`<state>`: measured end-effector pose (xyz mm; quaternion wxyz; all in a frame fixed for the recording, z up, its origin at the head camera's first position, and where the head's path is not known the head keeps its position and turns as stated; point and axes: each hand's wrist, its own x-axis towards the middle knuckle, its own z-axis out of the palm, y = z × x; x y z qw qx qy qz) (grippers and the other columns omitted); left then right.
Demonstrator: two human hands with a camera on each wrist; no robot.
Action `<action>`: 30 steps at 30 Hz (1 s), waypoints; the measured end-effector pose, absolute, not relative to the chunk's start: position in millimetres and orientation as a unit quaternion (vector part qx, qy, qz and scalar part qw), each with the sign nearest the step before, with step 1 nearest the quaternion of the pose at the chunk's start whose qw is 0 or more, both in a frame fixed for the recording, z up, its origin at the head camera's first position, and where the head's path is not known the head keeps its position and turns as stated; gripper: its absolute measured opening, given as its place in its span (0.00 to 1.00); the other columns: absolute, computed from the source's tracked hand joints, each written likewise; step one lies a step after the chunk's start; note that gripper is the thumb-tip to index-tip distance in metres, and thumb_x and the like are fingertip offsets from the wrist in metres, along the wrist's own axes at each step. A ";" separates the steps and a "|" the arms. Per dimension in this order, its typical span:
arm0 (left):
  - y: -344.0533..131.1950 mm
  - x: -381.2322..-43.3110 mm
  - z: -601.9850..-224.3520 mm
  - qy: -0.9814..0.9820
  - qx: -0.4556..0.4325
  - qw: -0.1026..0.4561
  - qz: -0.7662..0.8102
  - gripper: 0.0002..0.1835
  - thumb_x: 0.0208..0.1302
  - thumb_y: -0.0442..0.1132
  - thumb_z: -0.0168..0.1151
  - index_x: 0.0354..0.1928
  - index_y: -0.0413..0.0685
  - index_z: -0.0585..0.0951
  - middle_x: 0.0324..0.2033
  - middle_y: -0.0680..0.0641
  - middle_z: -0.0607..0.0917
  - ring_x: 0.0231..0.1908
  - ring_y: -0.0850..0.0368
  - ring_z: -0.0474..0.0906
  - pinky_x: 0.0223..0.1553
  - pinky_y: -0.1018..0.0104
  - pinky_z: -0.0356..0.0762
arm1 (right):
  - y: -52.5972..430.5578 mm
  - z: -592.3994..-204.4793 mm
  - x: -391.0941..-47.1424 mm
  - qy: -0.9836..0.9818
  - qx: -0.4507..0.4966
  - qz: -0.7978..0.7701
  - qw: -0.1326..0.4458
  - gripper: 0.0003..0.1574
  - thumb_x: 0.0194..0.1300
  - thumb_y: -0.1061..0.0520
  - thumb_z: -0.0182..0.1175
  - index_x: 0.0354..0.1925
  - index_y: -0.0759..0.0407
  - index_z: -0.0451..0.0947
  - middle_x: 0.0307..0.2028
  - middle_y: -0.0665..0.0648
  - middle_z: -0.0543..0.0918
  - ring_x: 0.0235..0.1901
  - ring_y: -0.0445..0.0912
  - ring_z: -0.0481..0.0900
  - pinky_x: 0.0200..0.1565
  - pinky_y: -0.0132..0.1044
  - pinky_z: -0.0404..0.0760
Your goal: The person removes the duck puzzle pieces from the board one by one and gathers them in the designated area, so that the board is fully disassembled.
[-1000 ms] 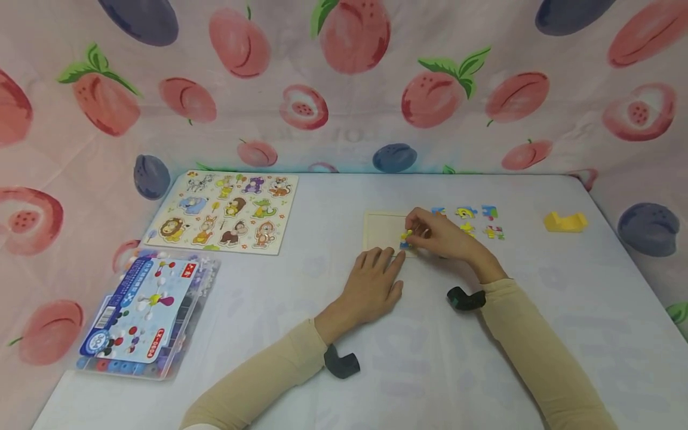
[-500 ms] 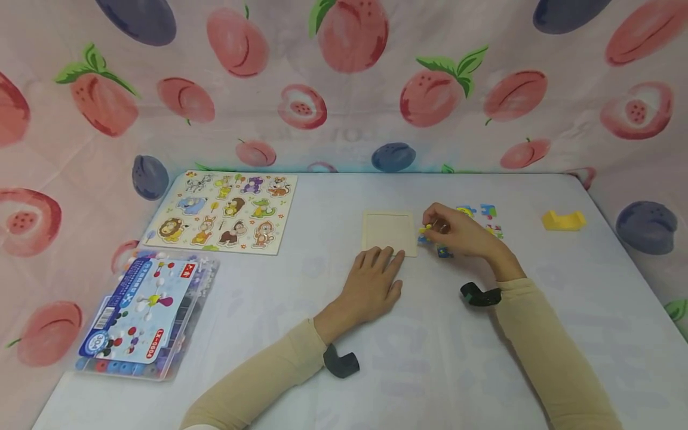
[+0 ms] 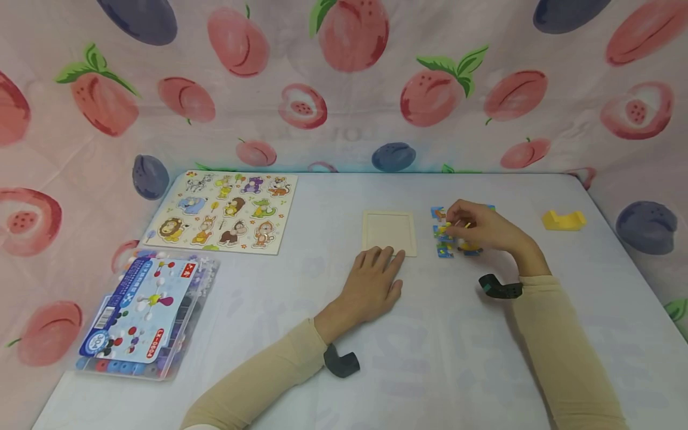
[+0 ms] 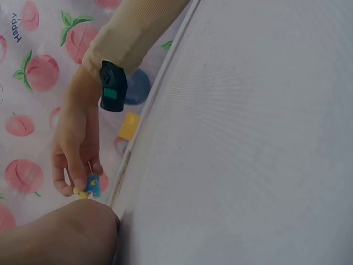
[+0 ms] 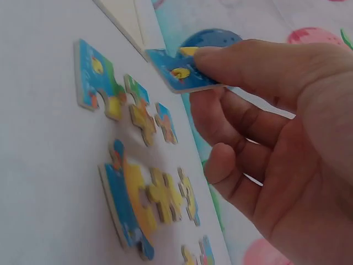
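In the head view my left hand rests on the table, its fingertips at the near edge of a pale square puzzle tray. My right hand is over the loose jigsaw pieces to the right of the tray. Between thumb and forefinger it pinches a blue jigsaw piece with a yellow fish on it, raised above the table. Below it lie a corner piece, a blue-and-yellow piece and several others. The right hand hides part of these pieces in the head view.
An animal puzzle board lies at the back left, with a clear plastic box of coloured parts in front of it. A yellow block stands at the far right. A patterned cloth hangs behind the table.
My right hand has moved right, from over the tray to above the loose pieces, with a jigsaw piece still pinched. The left hand has stayed in place.
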<state>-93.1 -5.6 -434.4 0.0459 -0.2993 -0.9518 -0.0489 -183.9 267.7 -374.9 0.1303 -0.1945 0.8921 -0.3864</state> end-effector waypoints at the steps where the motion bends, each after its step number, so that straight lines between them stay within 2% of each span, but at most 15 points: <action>1: -5.5 -93.1 -434.6 -0.952 -0.299 0.047 -0.049 0.30 0.71 0.52 0.38 0.72 0.53 0.57 0.67 0.47 0.64 0.65 0.49 0.59 0.64 0.53 0.58 | 270.4 -374.4 -183.5 0.893 -0.193 -0.384 0.134 0.13 0.62 0.55 0.63 0.43 0.57 0.72 0.38 0.55 0.78 0.38 0.44 0.75 0.40 0.31 0.74; 7: -4.6 -93.6 -435.4 -0.952 -0.300 0.045 -0.047 0.30 0.71 0.52 0.38 0.72 0.53 0.57 0.67 0.47 0.63 0.65 0.49 0.58 0.64 0.53 0.57 | 286.3 -373.3 -182.9 0.902 -0.187 -0.361 0.142 0.11 0.64 0.54 0.61 0.42 0.56 0.73 0.40 0.54 0.78 0.39 0.44 0.75 0.39 0.31 0.73; 19: -6.6 -92.4 -435.5 -0.955 -0.292 0.037 -0.046 0.30 0.71 0.52 0.38 0.72 0.53 0.56 0.67 0.46 0.63 0.65 0.49 0.58 0.64 0.52 0.57 | 315.7 -369.0 -182.0 0.907 -0.175 -0.346 0.163 0.12 0.65 0.55 0.59 0.43 0.61 0.74 0.39 0.56 0.81 0.37 0.39 0.76 0.40 0.25 0.74; 24: -6.9 -92.1 -436.0 -0.954 -0.293 0.035 -0.052 0.30 0.71 0.52 0.37 0.73 0.52 0.56 0.67 0.46 0.63 0.66 0.49 0.57 0.65 0.52 0.56 | 321.4 -369.5 -182.1 0.909 -0.173 -0.336 0.176 0.12 0.66 0.54 0.59 0.42 0.63 0.74 0.38 0.58 0.82 0.36 0.39 0.77 0.40 0.26 0.74; 30: -5.5 -93.4 -435.9 -0.951 -0.301 0.039 -0.056 0.30 0.71 0.52 0.37 0.72 0.52 0.56 0.67 0.46 0.63 0.66 0.48 0.57 0.64 0.52 0.56 | 329.2 -370.9 -179.5 0.926 -0.136 -0.291 0.199 0.14 0.66 0.50 0.58 0.42 0.60 0.75 0.39 0.57 0.82 0.38 0.42 0.75 0.41 0.29 0.74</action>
